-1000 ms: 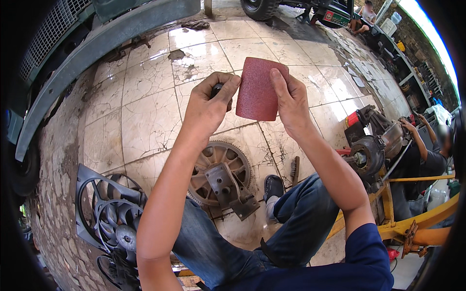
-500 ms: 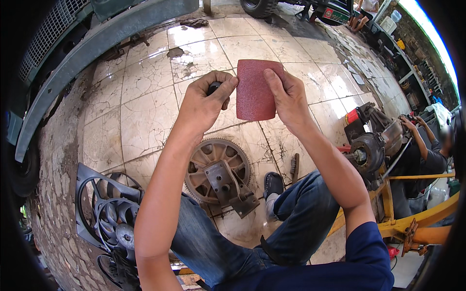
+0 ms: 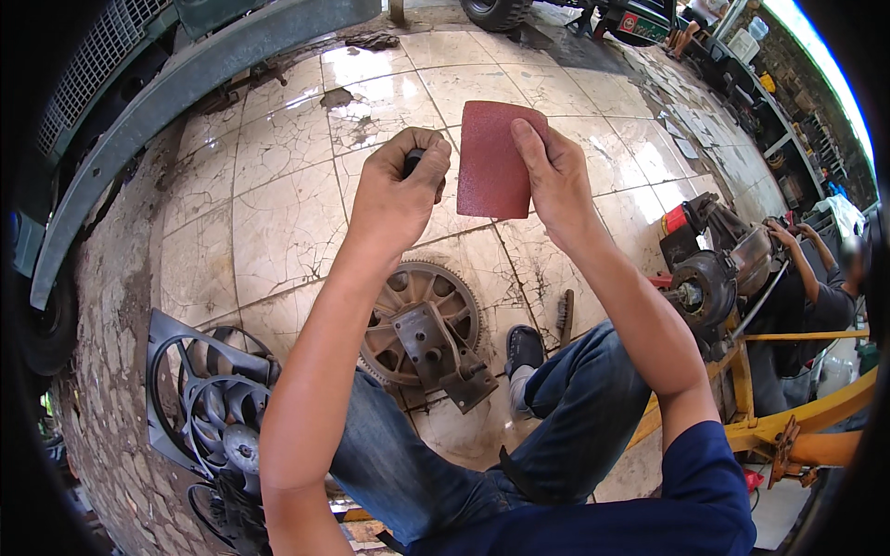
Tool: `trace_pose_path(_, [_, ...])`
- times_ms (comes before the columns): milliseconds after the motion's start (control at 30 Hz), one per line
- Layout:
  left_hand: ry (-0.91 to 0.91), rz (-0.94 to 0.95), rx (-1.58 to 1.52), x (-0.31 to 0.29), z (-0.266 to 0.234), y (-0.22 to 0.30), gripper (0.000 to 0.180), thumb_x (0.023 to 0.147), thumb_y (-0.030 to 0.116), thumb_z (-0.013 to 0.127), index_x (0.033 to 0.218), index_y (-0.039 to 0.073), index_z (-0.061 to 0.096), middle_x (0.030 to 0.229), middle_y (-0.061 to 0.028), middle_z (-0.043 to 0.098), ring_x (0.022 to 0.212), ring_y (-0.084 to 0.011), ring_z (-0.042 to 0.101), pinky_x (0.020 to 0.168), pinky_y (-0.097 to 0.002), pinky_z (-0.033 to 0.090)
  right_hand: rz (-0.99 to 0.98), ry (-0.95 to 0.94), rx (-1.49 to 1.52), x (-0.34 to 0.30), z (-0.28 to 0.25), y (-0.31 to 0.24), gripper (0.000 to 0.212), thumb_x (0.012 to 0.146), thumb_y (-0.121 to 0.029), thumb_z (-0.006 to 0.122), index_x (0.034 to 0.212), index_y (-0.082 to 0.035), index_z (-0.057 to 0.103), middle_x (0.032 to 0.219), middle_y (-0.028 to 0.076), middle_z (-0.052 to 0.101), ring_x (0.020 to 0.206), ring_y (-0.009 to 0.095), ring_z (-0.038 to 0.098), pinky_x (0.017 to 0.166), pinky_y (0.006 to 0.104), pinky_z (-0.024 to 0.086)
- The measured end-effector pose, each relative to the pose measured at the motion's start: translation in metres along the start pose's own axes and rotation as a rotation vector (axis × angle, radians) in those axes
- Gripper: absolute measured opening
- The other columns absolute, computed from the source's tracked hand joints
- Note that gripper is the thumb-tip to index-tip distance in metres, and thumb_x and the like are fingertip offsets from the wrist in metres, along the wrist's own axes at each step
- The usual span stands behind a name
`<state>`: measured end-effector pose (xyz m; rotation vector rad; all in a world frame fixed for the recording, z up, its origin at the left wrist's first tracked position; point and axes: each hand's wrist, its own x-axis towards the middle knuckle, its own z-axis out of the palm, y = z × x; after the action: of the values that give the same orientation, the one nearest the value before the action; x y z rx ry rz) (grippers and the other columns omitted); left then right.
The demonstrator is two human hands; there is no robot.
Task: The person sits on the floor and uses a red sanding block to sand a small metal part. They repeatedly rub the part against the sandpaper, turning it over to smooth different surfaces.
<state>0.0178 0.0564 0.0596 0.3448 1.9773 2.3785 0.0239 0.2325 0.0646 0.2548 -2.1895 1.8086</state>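
I hold a dark red sheet of sandpaper (image 3: pixel 491 162) up in front of me. My right hand (image 3: pixel 554 181) grips its right edge, thumb on the front face. My left hand (image 3: pixel 394 199) is closed around a small dark object (image 3: pixel 413 163) at the sheet's left edge; what the object is cannot be made out. Below my hands, on the tiled floor (image 3: pixel 278 222), lies a round toothed metal wheel (image 3: pixel 417 324) with a bracket bolted across it.
A black fan shroud (image 3: pixel 209 398) lies at the lower left. A wire brush (image 3: pixel 564 317) rests near my shoe (image 3: pixel 524 347). At the right, another person (image 3: pixel 807 287) works at a machine (image 3: pixel 709 269) on a yellow frame (image 3: pixel 797 435). A grey vehicle bumper (image 3: pixel 185 83) curves along the upper left.
Both hands and the sandpaper have drifted slightly to the right in view. My left hand has closed more tightly on the small dark object beside the sheet.
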Motion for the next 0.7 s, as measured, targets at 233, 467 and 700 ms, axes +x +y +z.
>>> trace_pose_path(233, [-0.023,0.029,0.069,-0.003,0.004,0.0,0.016,0.096,0.017,0.057,0.091,0.002,0.06,0.068,0.0035,0.051,0.059,-0.0046,0.042,0.054,-0.0215,0.036,0.148,0.038,0.166,0.007,-0.003,0.016,0.041,0.1,-0.031,0.052,0.112,0.006,0.062,0.094,0.006,0.066,0.081,0.009,0.058,0.075,0.025,0.049])
trace_pose_path(467, [-0.116,0.026,0.22,-0.005,-0.024,0.017,0.022,0.097,0.024,0.054,0.091,0.004,0.06,0.076,-0.0002,0.055,0.063,-0.0062,0.044,0.059,-0.0217,0.035,0.092,0.23,0.227,0.031,-0.046,0.033,0.044,0.099,-0.035,0.054,0.118,0.004,0.06,0.1,0.007,0.067,0.086,0.01,0.06,0.078,0.0244,0.049])
trace_pose_path(700, [-0.214,-0.1,0.553,-0.015,-0.025,0.0,0.03,0.097,0.021,0.051,0.117,0.003,0.063,0.088,-0.0029,0.056,0.072,-0.0089,0.046,0.068,-0.0252,0.041,-0.028,0.181,0.034,0.018,-0.037,0.024,0.043,0.099,-0.037,0.054,0.108,0.005,0.063,0.088,0.003,0.065,0.077,0.006,0.055,0.069,0.0223,0.046])
